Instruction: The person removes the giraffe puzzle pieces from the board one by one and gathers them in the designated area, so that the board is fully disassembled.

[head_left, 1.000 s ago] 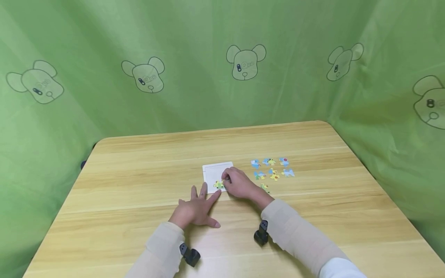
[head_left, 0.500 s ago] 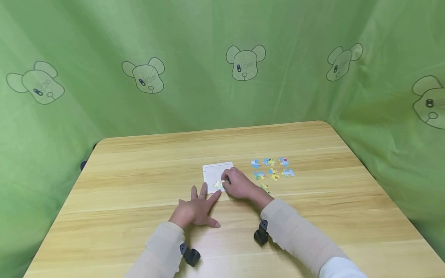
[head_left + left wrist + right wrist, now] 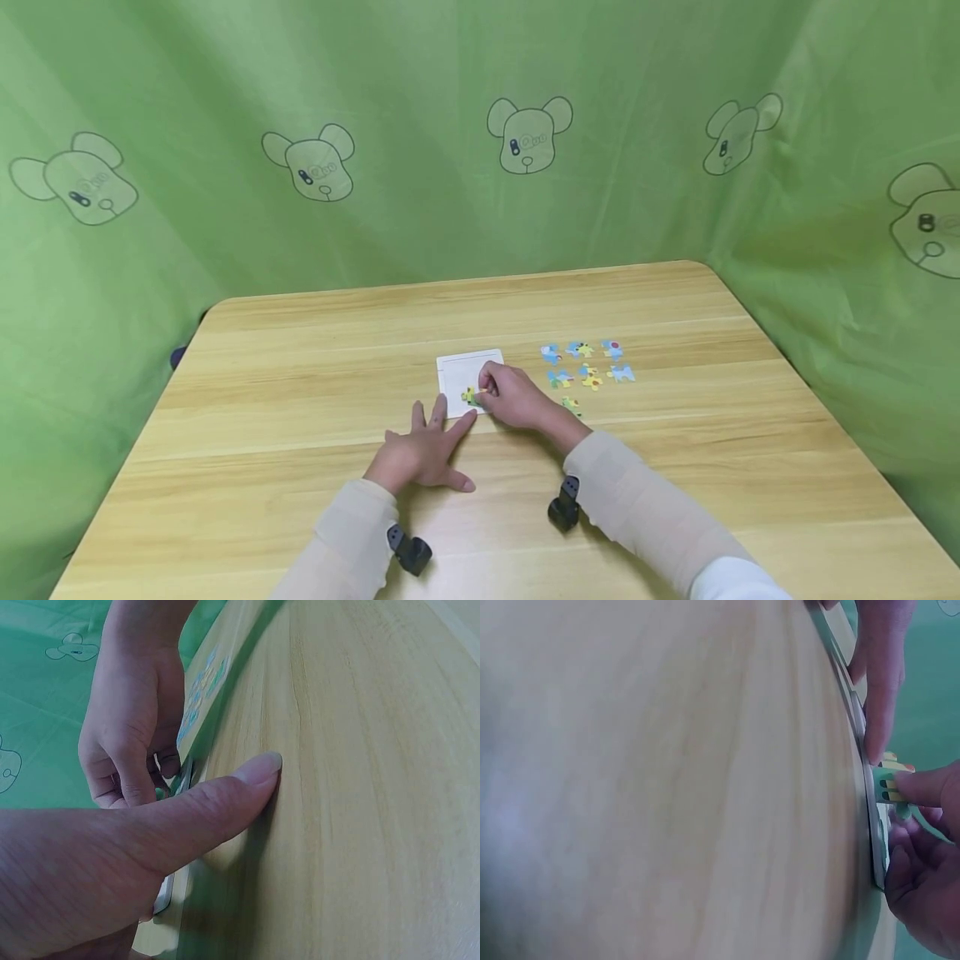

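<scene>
My right hand pinches a yellow-and-green jigsaw piece over the front part of a white square puzzle tray. In the right wrist view the thumb presses on the face of this piece, which stands tilted up from the tray. My left hand lies spread on the table, its fingertips at the tray's front left edge. Seen from the left wrist, the left thumb stretches out over the wood while the right hand works behind it.
Several loose jigsaw pieces in blue and yellow lie in rows to the right of the tray. One more piece sits closest to the right wrist. A green curtain hangs around the wooden table.
The piece in my right hand has changed its tilt: pale with glare half a second ago, it now looks darker yellow and green. My right fingers shifted slightly; the left hand stayed put.
</scene>
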Action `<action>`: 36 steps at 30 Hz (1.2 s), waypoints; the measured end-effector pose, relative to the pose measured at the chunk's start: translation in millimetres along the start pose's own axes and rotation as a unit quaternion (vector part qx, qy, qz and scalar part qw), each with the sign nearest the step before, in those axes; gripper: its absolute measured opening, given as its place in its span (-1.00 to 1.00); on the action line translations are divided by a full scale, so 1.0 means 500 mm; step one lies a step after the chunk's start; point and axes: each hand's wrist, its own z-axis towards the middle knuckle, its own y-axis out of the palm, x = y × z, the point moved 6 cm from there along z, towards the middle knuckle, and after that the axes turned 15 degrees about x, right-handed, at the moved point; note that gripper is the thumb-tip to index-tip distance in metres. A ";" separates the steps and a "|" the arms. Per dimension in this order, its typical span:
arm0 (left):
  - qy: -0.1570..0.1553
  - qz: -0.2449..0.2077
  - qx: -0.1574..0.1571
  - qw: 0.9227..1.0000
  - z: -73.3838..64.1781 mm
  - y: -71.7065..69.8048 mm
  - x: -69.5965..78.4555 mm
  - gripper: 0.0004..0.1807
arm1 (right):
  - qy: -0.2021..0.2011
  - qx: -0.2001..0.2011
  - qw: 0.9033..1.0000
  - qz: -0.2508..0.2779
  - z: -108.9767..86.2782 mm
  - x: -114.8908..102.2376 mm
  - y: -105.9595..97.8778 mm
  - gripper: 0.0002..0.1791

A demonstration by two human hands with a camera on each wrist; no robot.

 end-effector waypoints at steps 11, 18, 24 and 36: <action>-0.001 -0.003 -0.002 1.000 0.002 0.001 -0.002 0.08 | 0.010 0.002 1.000 0.030 -0.005 0.014 -0.022 -0.90; -0.001 -0.010 -0.001 1.000 0.002 0.003 -0.002 0.08 | 0.012 0.028 0.999 0.043 -0.011 0.033 -0.056 -0.95; -0.003 -0.012 0.000 1.000 0.004 0.007 -0.001 0.10 | 0.028 0.043 0.998 0.047 -0.029 0.068 -0.096 -0.95; -0.004 -0.020 0.000 1.000 0.003 0.008 0.001 0.09 | 0.064 0.067 0.994 0.049 -0.088 0.157 -0.204 -0.94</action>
